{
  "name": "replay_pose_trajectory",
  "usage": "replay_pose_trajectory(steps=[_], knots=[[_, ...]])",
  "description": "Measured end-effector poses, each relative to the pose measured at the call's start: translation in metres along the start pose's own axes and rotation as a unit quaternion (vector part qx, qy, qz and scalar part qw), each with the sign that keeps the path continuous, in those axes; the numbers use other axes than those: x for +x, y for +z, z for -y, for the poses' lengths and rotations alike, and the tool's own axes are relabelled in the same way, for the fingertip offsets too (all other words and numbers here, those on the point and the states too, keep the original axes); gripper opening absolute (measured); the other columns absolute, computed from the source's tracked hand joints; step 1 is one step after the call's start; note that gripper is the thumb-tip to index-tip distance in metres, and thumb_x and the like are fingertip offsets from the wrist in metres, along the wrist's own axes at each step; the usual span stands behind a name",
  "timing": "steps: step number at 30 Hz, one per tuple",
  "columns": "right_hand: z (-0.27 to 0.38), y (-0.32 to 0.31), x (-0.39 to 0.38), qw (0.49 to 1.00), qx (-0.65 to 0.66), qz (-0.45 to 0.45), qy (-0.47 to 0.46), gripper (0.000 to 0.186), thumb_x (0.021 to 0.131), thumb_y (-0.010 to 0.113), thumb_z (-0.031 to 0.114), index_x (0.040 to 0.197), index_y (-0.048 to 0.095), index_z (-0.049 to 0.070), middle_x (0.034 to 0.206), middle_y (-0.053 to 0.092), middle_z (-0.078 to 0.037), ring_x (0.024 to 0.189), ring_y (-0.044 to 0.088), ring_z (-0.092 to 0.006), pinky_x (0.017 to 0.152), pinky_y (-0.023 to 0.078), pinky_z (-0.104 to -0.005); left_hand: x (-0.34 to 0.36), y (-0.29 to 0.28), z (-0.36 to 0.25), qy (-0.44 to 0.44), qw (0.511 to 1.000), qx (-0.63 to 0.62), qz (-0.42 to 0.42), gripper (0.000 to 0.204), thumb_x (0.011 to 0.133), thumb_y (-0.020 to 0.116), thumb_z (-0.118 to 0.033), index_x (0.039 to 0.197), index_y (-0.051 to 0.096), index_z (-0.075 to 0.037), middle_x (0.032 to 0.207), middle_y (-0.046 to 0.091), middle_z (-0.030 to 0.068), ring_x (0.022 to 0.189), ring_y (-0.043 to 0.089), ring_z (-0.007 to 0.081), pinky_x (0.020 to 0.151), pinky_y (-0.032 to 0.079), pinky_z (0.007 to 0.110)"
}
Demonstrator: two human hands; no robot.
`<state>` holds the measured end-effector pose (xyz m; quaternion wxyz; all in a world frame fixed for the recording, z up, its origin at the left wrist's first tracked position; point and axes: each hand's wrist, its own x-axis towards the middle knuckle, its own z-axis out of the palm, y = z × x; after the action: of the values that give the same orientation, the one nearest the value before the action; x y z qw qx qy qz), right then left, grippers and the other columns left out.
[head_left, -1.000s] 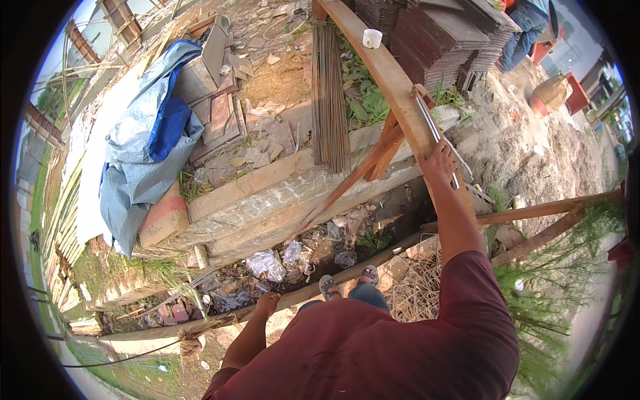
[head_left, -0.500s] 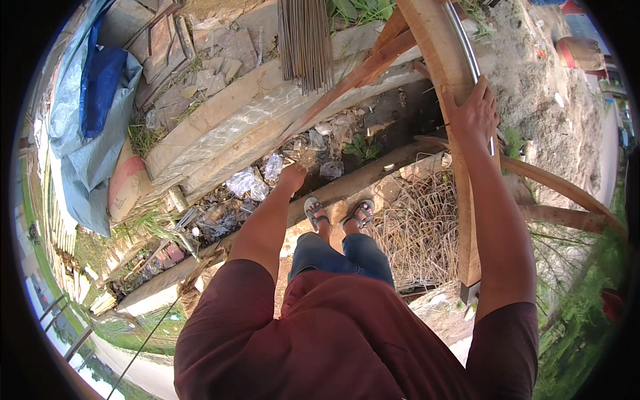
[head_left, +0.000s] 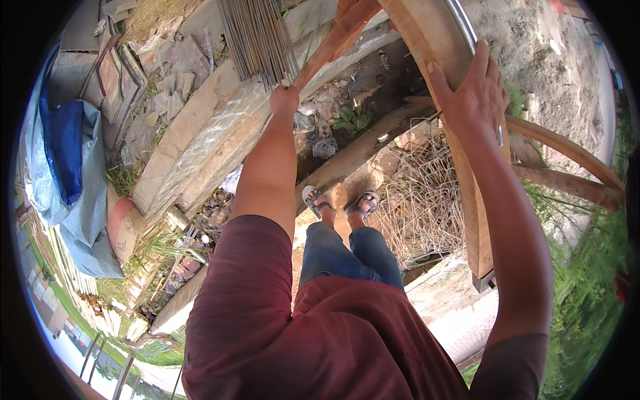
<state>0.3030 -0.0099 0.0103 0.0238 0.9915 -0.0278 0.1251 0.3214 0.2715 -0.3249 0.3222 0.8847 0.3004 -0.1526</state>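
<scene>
My left arm reaches forward to the near ends of a bundle of thin steel rods (head_left: 259, 40). At those rod ends my left hand (head_left: 285, 100) is closed in a pinch; how many rods are between the fingers cannot be made out. On the right a long wooden beam (head_left: 427, 33) runs from the far edge down beside me. A shiny metal bar (head_left: 461, 21) lies along its top. My right hand (head_left: 475, 93) rests on the beam with its fingers spread, the thumb on the wood and the other fingers over the bar.
Bent steel stirrups (head_left: 427, 200) lie piled near my feet. Beyond runs a trench with litter, bordered by a concrete ledge (head_left: 220, 127). A reddish plank (head_left: 343, 37) slants across it. Blue tarpaulin (head_left: 80, 227) hangs at left. Curved timbers (head_left: 567, 143) and greenery stand at right.
My left hand has moved forward from above the littered trench to the rod ends and closed there. My right hand stays on the beam and bar. The view has shifted slightly.
</scene>
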Motion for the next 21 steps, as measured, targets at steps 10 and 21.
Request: replay_pose_trajectory(steps=[10, 21], knots=[[-0.002, 0.004, 0.001, 0.999, -0.027, 0.016, 0.005, 0.085, 0.081, 0.06, 0.053, 0.141, 0.026, 0.004, 0.131, 0.043, -0.022, 0.123, 0.041, -0.0384, 0.1, 0.033, -0.0511, 0.021, -0.038, 0.063, -0.043, 0.982, -0.102, -0.152, 0.031, 0.083, 0.058, -0.031, 0.094, 0.065, -0.003, 0.092, 0.067, 0.0189, 0.089, 0.064, 0.0363, 0.08, 0.048, 0.043], [0.008, -0.007, 0.0, 0.997, -0.029, 0.044, 0.047, 0.085, 0.08, 0.061, 0.051, 0.142, 0.024, 0.005, 0.134, 0.041, -0.023, 0.126, 0.039, -0.0385, 0.099, 0.033, -0.0523, -0.16, -0.019, 0.106, -0.026, 0.996, -0.068, 0.052, 0.036, 0.083, 0.057, -0.033, 0.105, 0.061, -0.005, 0.099, 0.066, 0.0209, 0.096, 0.061, 0.0383, 0.084, 0.047, 0.045]])
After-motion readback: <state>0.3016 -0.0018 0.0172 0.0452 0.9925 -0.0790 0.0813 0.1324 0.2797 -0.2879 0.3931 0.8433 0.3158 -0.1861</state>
